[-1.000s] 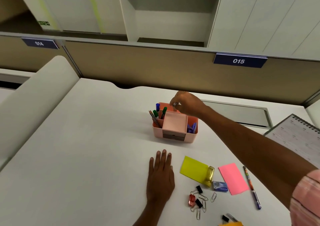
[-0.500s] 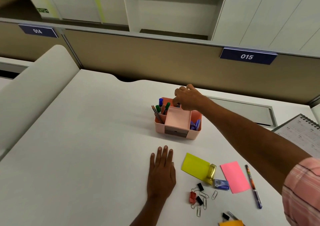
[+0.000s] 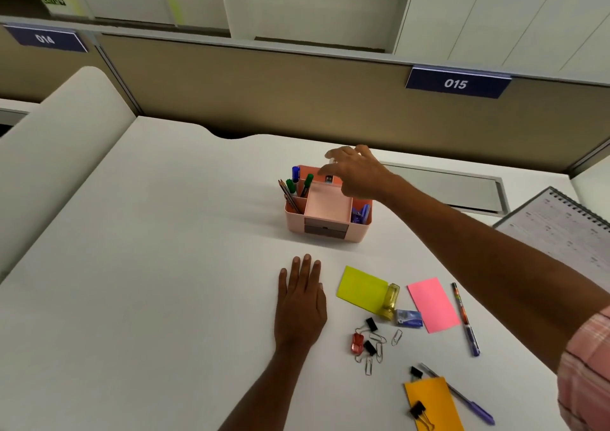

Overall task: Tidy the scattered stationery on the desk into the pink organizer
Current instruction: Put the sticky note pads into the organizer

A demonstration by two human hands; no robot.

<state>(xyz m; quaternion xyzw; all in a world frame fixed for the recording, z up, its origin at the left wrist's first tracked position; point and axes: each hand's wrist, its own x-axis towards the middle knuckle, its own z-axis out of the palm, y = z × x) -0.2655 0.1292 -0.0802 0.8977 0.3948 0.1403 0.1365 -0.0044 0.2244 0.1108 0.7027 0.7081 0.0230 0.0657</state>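
The pink organizer (image 3: 293, 224) stands mid-desk with green and blue markers (image 3: 307, 183) and pencils in its left slots, blue clips at its right, and a small black item (image 3: 328, 178) in a back slot. My right hand (image 3: 358, 173) hovers over its back right, fingers spread, holding nothing. My left hand (image 3: 302, 302) lies flat on the desk in front. Scattered to the right lie a yellow note (image 3: 361, 287), a pink note (image 3: 432, 303), an orange note (image 3: 432, 401), a yellow stapler-like item (image 3: 390, 300), a blue sharpener (image 3: 409, 317), paper clips (image 3: 374, 353), binder clips and two pens (image 3: 465, 318).
A spiral calendar (image 3: 561, 229) leans at the right edge. A grey cable hatch (image 3: 455, 188) sits in the desk behind the organizer. A tan partition with label 015 (image 3: 457, 84) bounds the back; a padded divider (image 3: 59, 153) runs along the left.
My right hand, earlier pinched on a small item over the organizer's back slot, has opened and lifted slightly; the small black item now sits in that slot. The left hand stayed flat.
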